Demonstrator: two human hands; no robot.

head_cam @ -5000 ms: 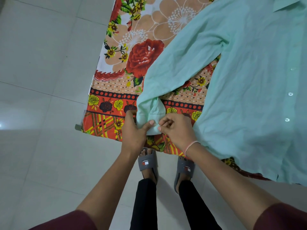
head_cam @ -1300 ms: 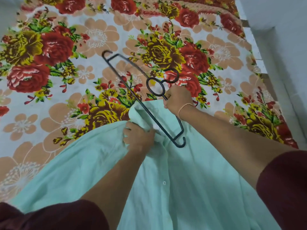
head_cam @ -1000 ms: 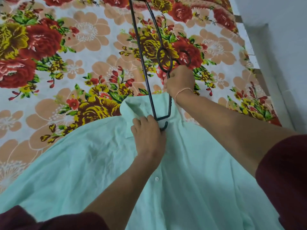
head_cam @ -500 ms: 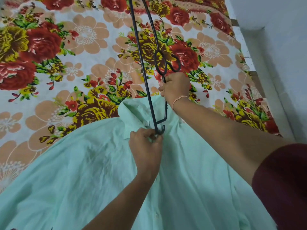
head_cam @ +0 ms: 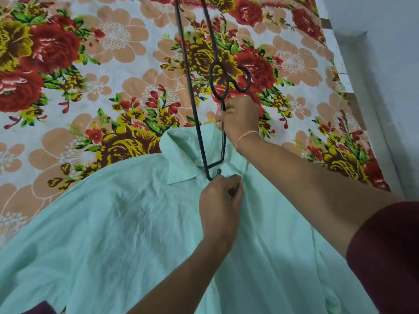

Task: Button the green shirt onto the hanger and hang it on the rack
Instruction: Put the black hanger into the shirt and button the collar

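The pale green shirt (head_cam: 127, 223) lies spread on a flowered bedsheet, collar toward the far side. A black wire hanger (head_cam: 197, 123) stands nearly on end above the collar, its lower tip at the neck opening. My right hand (head_cam: 239, 118) grips the hanger just below its looped hook. My left hand (head_cam: 221, 207) pinches the shirt's front edge right under the collar, beside the hanger's lower tip. Buttons run down the placket below my left wrist.
The flowered bedsheet (head_cam: 108, 71) covers the bed under the shirt. A pale wall (head_cam: 390, 64) and the bed's edge run along the right side. No rack is in view.
The hanger swung from lying slanted across the collar to standing almost upright, with its lower tip brought down to the neck opening. My left hand shifted from the collar to the front edge.
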